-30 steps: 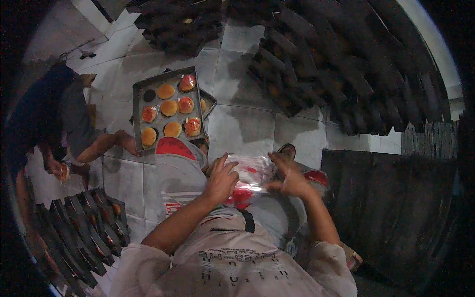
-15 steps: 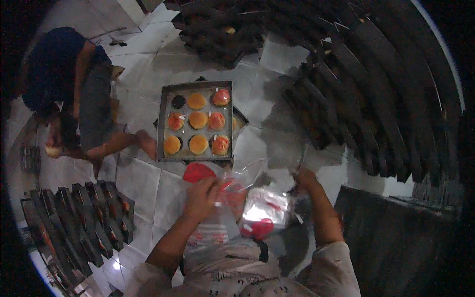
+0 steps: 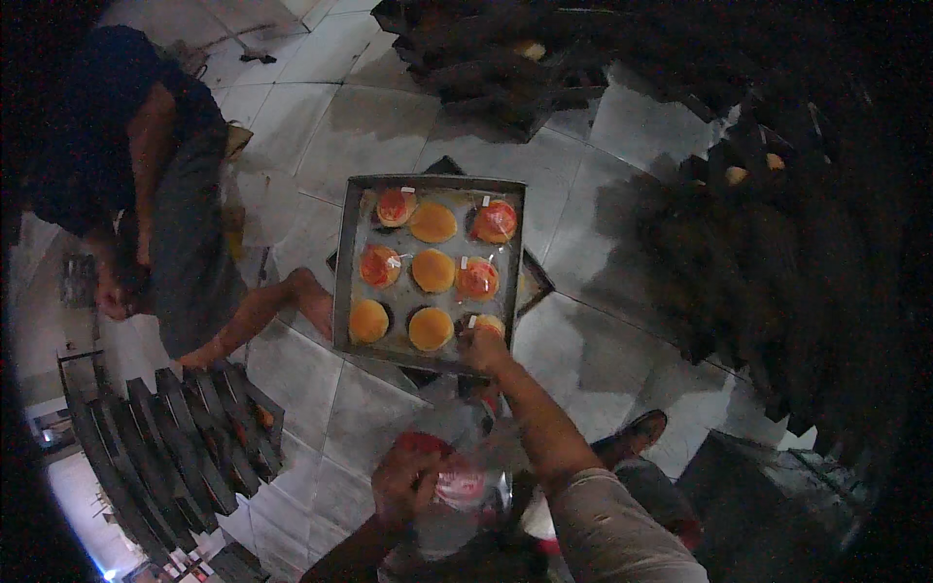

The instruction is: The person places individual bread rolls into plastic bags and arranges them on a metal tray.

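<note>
A square metal tray [image 3: 341, 262] holds several round buns: plain golden ones [image 3: 431, 270] and others with red tops under clear plastic [image 3: 495, 222]. My right hand [image 3: 484, 350] reaches over its near right corner, fingers closed on the wrapped bun [image 3: 486, 325] there, which they partly hide. Below the tray, my left hand [image 3: 406, 478] is closed on clear plastic with red print [image 3: 465, 494] over my lap; the picture is blurred there.
A co-worker [image 3: 117, 146] crouches at the left, a bare leg reaching beside the tray. Dark pans stand stacked at lower left [image 3: 175, 457], top [image 3: 466, 78] and right [image 3: 739, 272]. A dark box [image 3: 739, 486] sits at lower right, near my shoe [image 3: 639, 432].
My right hand has left the plastic and moved up onto the tray's near right bun. A red-topped bun now fills the dark far-left spot. The view has shifted.
</note>
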Available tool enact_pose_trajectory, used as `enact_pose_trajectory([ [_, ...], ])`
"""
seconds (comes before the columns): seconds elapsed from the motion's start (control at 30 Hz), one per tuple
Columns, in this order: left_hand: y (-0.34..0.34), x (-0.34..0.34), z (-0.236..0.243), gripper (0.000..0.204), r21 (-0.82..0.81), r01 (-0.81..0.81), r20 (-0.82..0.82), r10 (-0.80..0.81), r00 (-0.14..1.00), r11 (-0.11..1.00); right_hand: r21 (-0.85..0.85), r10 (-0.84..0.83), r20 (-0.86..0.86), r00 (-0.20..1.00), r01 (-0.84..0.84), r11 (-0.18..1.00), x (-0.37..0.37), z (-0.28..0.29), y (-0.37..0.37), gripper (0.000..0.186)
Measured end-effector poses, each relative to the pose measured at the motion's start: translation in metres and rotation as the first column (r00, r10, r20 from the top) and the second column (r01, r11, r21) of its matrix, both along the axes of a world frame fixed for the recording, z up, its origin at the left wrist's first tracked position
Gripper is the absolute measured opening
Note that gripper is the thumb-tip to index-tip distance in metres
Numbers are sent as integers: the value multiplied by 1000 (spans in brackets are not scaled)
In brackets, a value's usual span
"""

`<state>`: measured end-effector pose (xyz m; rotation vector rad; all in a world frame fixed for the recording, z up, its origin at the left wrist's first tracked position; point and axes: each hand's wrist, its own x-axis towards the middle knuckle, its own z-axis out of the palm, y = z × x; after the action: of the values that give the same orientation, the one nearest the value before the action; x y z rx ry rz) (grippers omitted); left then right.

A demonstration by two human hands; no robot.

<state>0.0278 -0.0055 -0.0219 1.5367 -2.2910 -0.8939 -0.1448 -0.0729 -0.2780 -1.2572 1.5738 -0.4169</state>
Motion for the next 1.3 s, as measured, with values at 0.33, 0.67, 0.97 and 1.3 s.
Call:
enact_pose_trajectory([
  [0.33,-24,-23,-17,21,184,-16,37,9,999,983,-91,-232,-114,966,223,971,72,-74,-50,52],
  [0.67,-22,-18,-5,17,41,35,-167,-27,986,999,172,-230,125,965,207,963,24,24,3,81],
  [0.97,13,-6,-4,13,34,33,-217,-25,976,999,425,-687,617,384,572,701,-66,155,168,76],
  [1.3,61,-33,89,26,431,496,-582,-188,791,754,319,-469,871,-143,892,321,-103,349,276,57],
])
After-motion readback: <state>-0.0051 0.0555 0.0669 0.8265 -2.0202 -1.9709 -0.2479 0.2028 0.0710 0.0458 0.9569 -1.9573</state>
